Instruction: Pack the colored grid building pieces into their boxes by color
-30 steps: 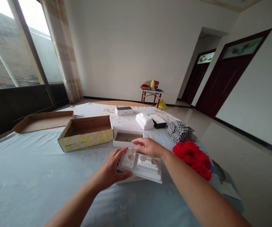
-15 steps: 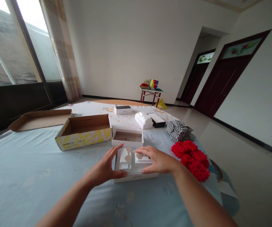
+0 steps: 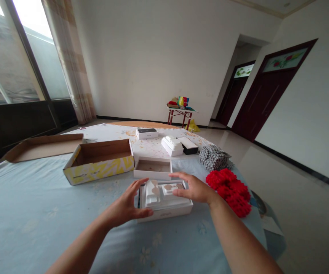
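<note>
A white box (image 3: 167,215) sits near me on the table, with a white moulded tray (image 3: 156,203) lying inside it, its raised parts and cut-outs facing up. My left hand (image 3: 124,205) is at the box's left end, thumb along the front and fingers stretched toward the back corner; how firmly it touches I cannot tell. Over the right end is my right hand (image 3: 195,188), thumb and fingers apart above the tray's edge. Just behind stands a shallow white box lid (image 3: 153,175), hollow side up.
On the left are an open cardboard box (image 3: 101,171) with yellow marks and its brown lid (image 3: 47,146). Further back lie a white phone box (image 3: 147,134), another white box (image 3: 172,148) and a black-sided box (image 3: 189,145). Grey (image 3: 214,158) and red (image 3: 230,192) fluffy bundles lie at right.
The tray, tilted over the box's right side a second ago, has been lowered flat into the box. My right hand has since lifted slightly off it, and its fingers have spread.
</note>
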Motion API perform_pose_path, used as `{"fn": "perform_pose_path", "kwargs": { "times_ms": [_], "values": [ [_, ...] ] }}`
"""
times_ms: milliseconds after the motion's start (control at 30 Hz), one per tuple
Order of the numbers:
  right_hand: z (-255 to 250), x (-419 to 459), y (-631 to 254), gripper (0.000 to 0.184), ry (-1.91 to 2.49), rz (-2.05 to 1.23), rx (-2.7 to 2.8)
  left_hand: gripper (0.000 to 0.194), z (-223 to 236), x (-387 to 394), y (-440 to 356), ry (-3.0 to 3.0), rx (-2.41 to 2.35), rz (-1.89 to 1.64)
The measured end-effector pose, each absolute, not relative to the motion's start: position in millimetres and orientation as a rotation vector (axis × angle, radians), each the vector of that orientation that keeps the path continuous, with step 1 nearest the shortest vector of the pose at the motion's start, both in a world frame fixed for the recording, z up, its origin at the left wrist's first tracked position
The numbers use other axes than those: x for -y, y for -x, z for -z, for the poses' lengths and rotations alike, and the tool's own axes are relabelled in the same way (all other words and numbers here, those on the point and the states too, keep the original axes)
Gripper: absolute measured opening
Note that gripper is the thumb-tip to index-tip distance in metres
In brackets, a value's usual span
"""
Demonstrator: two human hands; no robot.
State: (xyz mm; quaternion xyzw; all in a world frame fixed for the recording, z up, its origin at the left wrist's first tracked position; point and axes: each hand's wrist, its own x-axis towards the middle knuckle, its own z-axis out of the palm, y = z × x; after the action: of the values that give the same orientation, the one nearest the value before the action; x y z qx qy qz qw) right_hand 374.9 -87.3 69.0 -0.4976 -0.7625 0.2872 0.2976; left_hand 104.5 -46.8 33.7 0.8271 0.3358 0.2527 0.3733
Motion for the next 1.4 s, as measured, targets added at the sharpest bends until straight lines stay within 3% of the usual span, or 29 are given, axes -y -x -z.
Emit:
{"fn": "perform_pose_path", "kwargs": {
  "times_ms": [100, 267, 567, 667, 800, 900, 1067, 1400],
  "values": [
    [-56, 85, -384, 0.048, 1.359, -0.643, 1.788, 0.083, -31, 44, -103, -2.063, -0.872, -0.662],
    [-30, 88, -394, 0.051, 1.43, -0.678, 1.58, 0.083, -30, 44, -104, -2.037, -0.919, -0.617],
    [-25, 97, -394, 0.055, 1.539, -0.706, 1.541, 0.066, -28, 42, -103, -2.065, -0.926, -0.628],
    [-30, 101, -395, 0.066, 1.513, -0.786, 1.54, 0.067, -26, 40, -101, -2.059, -0.906, -0.65],
    [-41, 110, -397, 0.103, 1.507, -0.931, 1.698, 0.072, -26, 38, -98, -2.038, -0.858, -0.615],
    [-45, 111, -399, 0.119, 1.526, -0.93, 1.877, 0.064, -26, 37, -97, -1.986, -0.859, -0.596],
    [-45, 103, -400, 0.123, 1.545, -0.891, 2.065, 0.051, -27, 35, -97, -1.921, -0.865, -0.589],
    [-48, 92, -399, 0.118, 1.527, -0.902, 2.182, 0.062, -23, 34, -95, -1.919, -0.878, -0.572]
  ]
}}
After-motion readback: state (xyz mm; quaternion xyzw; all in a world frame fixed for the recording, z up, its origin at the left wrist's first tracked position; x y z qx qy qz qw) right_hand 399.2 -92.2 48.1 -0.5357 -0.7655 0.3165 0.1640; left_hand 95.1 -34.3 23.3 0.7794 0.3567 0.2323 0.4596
